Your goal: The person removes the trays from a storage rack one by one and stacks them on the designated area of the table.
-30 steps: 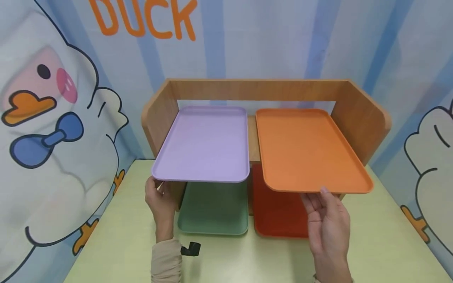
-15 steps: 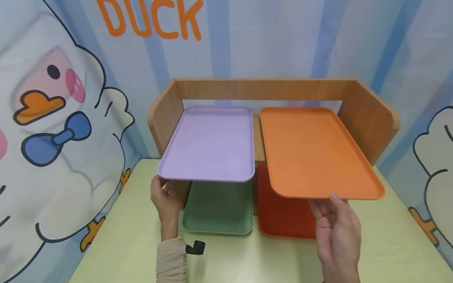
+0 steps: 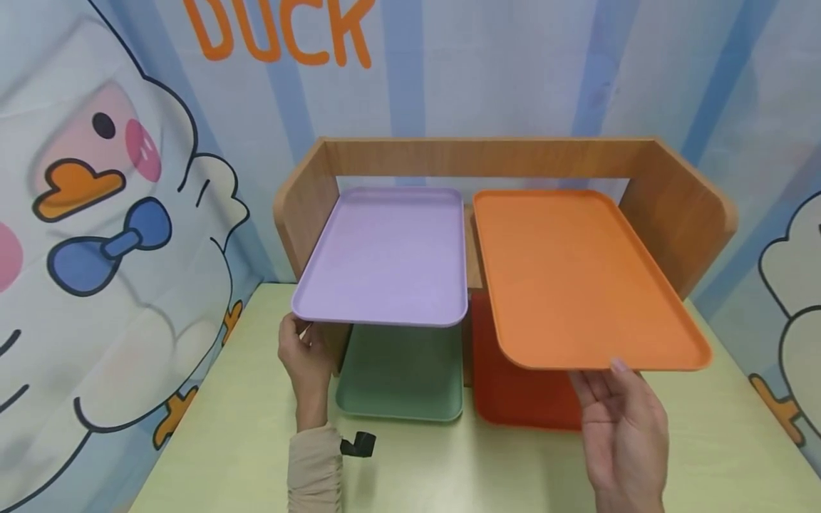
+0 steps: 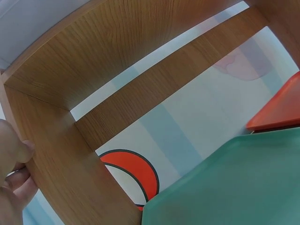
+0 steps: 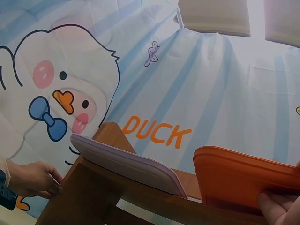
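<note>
My right hand (image 3: 625, 434) pinches the front edge of an orange tray (image 3: 586, 278), thumb at the rim and fingers underneath. This tray sits on the upper right of a wooden two-tier shelf (image 3: 487, 157), its front sticking out past it. In the right wrist view the fingers (image 5: 276, 206) press against the underside of the tray. My left hand (image 3: 304, 360) holds the shelf's left side panel, thumb and fingers around its edge in the left wrist view. A purple tray (image 3: 385, 256) lies on the upper left, partly above that hand.
Below, a green tray (image 3: 404, 377) lies at left and a red tray (image 3: 522, 385) at right, partly covered by the orange one. The pale yellow table (image 3: 474, 477) carries the shelf. A duck-printed curtain (image 3: 500, 71) stands behind and at both sides.
My right hand has drawn the orange tray toward me, its front edge now lower and farther right. The left hand keeps its grip on the panel. The head view has shifted slightly.
</note>
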Available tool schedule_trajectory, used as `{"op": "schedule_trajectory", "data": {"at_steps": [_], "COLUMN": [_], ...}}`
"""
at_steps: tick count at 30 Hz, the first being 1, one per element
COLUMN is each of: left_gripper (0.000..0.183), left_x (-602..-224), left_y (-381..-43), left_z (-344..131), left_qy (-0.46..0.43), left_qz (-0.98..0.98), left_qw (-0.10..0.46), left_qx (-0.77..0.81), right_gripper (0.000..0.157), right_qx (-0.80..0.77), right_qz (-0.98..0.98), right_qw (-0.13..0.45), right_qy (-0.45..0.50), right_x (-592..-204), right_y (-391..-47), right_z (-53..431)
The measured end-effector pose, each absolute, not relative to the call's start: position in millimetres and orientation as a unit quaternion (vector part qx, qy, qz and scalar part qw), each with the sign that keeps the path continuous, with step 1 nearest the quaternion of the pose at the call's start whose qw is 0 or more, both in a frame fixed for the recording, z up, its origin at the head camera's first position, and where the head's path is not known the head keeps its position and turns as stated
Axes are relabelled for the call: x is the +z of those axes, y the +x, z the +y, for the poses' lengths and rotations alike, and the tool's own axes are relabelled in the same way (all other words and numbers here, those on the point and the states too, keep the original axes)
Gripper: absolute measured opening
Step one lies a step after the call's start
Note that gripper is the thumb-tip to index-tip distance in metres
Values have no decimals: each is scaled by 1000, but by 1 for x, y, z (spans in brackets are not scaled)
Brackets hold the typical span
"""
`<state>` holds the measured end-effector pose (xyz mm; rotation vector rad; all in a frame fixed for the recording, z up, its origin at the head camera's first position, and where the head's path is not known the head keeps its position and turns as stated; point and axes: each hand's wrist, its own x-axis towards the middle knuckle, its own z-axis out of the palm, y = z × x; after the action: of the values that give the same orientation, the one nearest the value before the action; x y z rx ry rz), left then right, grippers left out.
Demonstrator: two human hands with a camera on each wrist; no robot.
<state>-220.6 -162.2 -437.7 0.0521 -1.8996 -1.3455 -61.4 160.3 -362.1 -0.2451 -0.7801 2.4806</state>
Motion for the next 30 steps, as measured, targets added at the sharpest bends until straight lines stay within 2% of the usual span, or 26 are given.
{"op": "schedule_trajectory", "data": {"at_steps": [8,30], "left_gripper": [18,17], "left_x": [-436,-435], "left_y": [-221,-223], "left_z": [-161,-165], "left_qy": [21,22], "left_qz": [-750,-752], "left_qw": [388,384], "left_qx": [-535,-535], "right_gripper": [27,32], "right_qx": [937,937], "right_qz": [-251,-289], "right_qw": [242,193], "right_qy": [-31,25], "right_x": [-366,-374], "right_y": [-58,-54], "right_z": [166,177]}}
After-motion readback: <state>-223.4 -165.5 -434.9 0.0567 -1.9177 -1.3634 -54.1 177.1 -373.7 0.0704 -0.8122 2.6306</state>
